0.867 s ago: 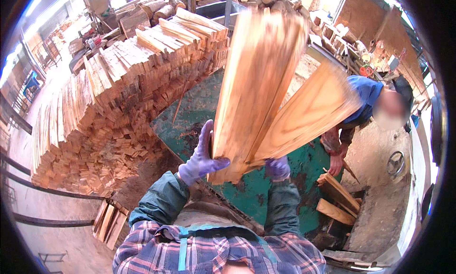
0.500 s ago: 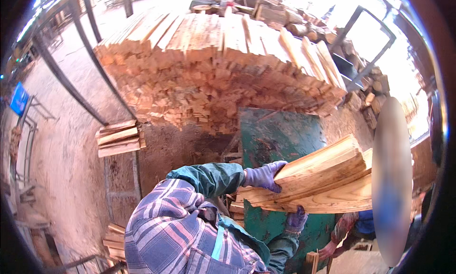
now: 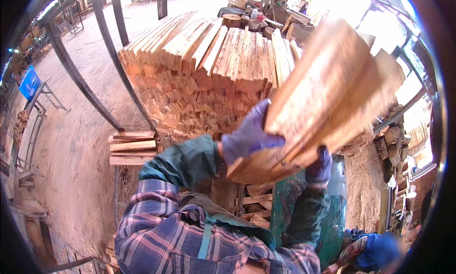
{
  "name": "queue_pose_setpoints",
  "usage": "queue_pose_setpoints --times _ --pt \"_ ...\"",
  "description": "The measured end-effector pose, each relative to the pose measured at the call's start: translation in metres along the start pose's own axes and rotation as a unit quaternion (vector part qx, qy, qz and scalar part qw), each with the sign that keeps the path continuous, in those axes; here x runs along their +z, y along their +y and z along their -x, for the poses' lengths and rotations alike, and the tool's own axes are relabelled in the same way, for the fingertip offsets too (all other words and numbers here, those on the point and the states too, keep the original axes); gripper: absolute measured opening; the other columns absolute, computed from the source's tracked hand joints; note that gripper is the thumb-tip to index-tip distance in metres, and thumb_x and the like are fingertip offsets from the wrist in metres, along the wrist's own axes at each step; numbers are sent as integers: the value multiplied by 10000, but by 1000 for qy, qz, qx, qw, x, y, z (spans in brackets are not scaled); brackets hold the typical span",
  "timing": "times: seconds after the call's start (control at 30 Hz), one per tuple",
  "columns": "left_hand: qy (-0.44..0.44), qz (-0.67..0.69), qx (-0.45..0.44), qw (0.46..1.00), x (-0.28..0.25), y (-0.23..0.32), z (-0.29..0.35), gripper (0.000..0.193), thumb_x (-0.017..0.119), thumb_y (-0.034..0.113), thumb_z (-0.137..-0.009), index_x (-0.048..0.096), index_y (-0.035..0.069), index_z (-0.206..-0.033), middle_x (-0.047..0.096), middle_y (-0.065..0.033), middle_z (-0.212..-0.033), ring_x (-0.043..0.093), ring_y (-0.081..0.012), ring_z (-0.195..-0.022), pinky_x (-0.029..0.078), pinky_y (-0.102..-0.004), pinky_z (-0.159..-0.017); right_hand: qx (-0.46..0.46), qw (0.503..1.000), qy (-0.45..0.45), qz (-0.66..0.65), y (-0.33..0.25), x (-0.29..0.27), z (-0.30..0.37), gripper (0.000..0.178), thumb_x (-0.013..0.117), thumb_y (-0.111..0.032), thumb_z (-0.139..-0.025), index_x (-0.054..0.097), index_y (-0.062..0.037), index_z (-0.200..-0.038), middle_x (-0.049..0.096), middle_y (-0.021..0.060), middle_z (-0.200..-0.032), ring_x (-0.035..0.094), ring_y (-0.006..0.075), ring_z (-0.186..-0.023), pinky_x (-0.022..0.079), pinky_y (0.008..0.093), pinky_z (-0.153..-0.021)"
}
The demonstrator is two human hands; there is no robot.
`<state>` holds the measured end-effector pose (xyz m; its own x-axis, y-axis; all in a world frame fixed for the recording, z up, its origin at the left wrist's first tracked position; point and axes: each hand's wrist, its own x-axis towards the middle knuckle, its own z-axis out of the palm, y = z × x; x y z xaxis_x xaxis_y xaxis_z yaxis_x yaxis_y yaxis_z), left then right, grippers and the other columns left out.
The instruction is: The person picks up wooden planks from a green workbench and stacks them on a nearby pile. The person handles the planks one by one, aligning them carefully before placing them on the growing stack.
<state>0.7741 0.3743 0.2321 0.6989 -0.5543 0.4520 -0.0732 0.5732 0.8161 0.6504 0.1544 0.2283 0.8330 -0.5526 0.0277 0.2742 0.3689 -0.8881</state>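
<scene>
Several sawn wooden boards (image 3: 323, 84) are lifted together, tilted up and away to the right and blurred by motion. My left hand (image 3: 251, 134), in a purple glove, grips their near left edge, thumb and fingers apart around the wood. Gloved too, my right hand (image 3: 319, 165) holds the bundle from the lower right side, its fingers partly hidden by the boards. Beneath the boards stands a green metal table (image 3: 337, 193), its surface scuffed. Beyond my left hand is a large stack of boards (image 3: 204, 84) laid with their ends facing me.
A small pile of short boards (image 3: 133, 148) rests on a metal stand at the left. Dark metal posts (image 3: 80, 79) rise beside the stack. Split logs (image 3: 392, 145) lie at the right. A co-worker in blue (image 3: 373, 252) is low at the bottom right.
Both hands have raised the boards from above the green table and swung their far ends up toward the stack. My view has turned to the right.
</scene>
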Motion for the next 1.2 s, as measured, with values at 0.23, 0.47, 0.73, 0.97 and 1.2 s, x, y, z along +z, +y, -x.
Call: queue_pose_setpoints --times 0.23,0.47,0.73,0.97,1.2 --pt "54 -581 -96 807 -206 104 -195 736 619 462 -867 447 -36 -1381 488 -229 -1409 458 -349 -1328 374 -425 -1124 97 969 -186 130 13 241 -248 584 573 -499 -958 537 -119 -1400 613 60 -1290 586 185 -1135 506 440 -896" --pt "105 -662 -75 738 -305 52 -222 717 604 531 -891 536 -22 -1342 537 -263 -1365 513 -383 -1275 386 -410 -1108 28 840 -140 523 162 234 -319 535 522 -304 -997 419 -57 -1460 500 228 -1392 484 374 -1296 412 381 -1070" --pt "17 -645 189 741 -267 68 -130 313 596 261 -964 643 37 -1177 688 -161 -1146 645 -326 -1099 485 -401 -999 -348 778 -180 491 165 209 -250 496 557 -132 -910 485 18 -1378 508 226 -1404 499 356 -1296 369 399 -1135" --pt "35 -747 208 631 -270 58 -139 320 567 301 -968 663 38 -1124 674 -172 -1144 599 -335 -1152 439 -445 -1020 -296 860 -28 415 183 249 -213 705 683 -529 -875 561 26 -1291 545 266 -1333 490 392 -1294 362 451 -1116" --pt "-41 -615 287 733 -152 39 -76 302 590 58 -953 592 -39 -1239 619 -214 -1271 553 -371 -1217 402 -477 -1074 -292 922 -108 230 142 216 -131 221 734 -177 -796 657 -88 -983 688 141 -947 653 325 -889 528 416 -787"
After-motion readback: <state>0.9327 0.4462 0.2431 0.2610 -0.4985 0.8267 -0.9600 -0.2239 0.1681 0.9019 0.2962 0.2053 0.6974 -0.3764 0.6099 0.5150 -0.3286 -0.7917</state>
